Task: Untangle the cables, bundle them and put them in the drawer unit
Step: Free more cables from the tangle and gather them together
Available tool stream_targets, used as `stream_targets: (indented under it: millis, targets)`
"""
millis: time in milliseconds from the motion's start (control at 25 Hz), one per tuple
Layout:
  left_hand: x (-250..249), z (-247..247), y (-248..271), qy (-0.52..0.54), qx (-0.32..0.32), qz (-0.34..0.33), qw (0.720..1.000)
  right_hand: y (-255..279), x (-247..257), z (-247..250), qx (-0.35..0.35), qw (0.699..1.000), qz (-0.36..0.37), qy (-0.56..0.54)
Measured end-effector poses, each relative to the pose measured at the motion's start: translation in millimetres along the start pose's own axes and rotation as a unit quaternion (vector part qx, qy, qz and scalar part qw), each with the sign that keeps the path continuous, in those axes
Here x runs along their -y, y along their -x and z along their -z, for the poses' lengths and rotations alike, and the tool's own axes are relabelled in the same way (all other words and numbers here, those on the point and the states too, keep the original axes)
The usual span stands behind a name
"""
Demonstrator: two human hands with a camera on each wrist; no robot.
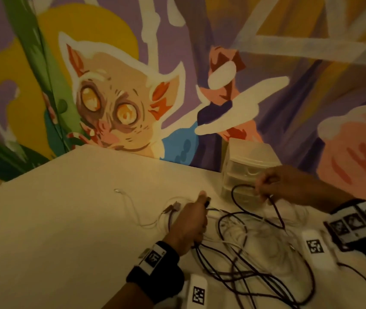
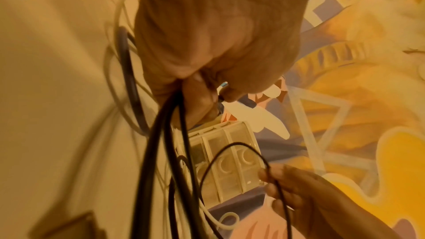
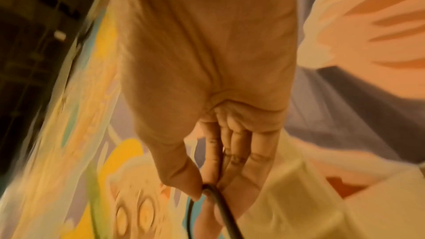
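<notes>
Cables (image 1: 255, 248) lay in one heap on the white table (image 1: 66, 219) in front of me, black ones looped over thin white ones, nothing bundled yet and nothing in the drawer unit (image 1: 242, 170), which stood shut against the painted wall (image 1: 110, 85) at the far right of the table. My left hand (image 1: 188, 221) was clenched round several strands of black cable (image 2: 161, 143), thumb up, with a plug end poking out beside the thumb — I judged that fist was there to anchor the gathered turns so they would not slip back into the pile. My right hand (image 1: 273, 186) pinched a single black strand (image 3: 218, 199) between thumb and fingers, lifted just in front of the drawers, so the strand arched up clear of the tangle — holding it high seemed the way to see where it crossed the white cables. White cable ends (image 1: 119, 191) trailed off to the left, apart from both hands. Untangling looked barely begun.
</notes>
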State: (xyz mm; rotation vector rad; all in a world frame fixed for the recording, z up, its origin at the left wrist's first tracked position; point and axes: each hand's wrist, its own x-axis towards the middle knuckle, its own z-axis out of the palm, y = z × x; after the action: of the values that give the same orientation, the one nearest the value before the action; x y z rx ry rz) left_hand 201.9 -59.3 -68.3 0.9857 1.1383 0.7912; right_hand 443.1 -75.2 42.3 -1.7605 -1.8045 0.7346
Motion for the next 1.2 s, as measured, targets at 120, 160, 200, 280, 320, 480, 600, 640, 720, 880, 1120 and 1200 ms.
stream_targets:
  millis: [120,160,200,280,320,480,600,640,720,880,1120,1200]
  targets:
    - [1,0,-3,0.022,-0.003,-0.011,1.000,23,2,45,-0.037,0.999,0.005,-0.033]
    - [2,-2,-3,0.024,0.002,-0.016,1.000,29,1,54,-0.030,0.999,0.009,-0.033]
    - [1,-1,-2,0.025,0.003,-0.020,0.999,34,0,58,-0.021,0.999,0.014,-0.036]
    - [1,-2,-2,0.025,0.007,-0.022,0.999,44,0,64,-0.019,0.998,0.029,-0.058]
    - [1,-1,-2,0.025,0.007,-0.021,0.999,48,-2,67,-0.035,0.995,0.041,-0.081]
    - [2,3,-3,0.026,0.015,-0.020,0.999,68,-21,83,0.053,0.995,0.067,-0.055]
    - [3,4,-4,0.017,0.018,-0.022,0.999,82,-47,75,0.317,0.935,-0.034,0.157]
    - [2,2,-5,0.012,0.020,-0.021,0.999,87,-53,70,0.327,0.926,-0.053,0.181]
    - [2,1,-5,0.007,0.022,-0.024,0.999,88,-52,48,0.216,0.962,-0.015,0.164]
    - [3,1,-5,0.018,0.027,-0.021,0.999,55,-40,-12,0.007,0.983,-0.020,0.185]
    - [3,1,-8,0.049,0.043,-0.008,0.998,39,-34,-55,0.093,0.915,-0.118,0.374]
    - [4,2,-10,0.083,0.050,0.005,0.995,50,-33,-48,0.071,0.942,-0.088,0.316]
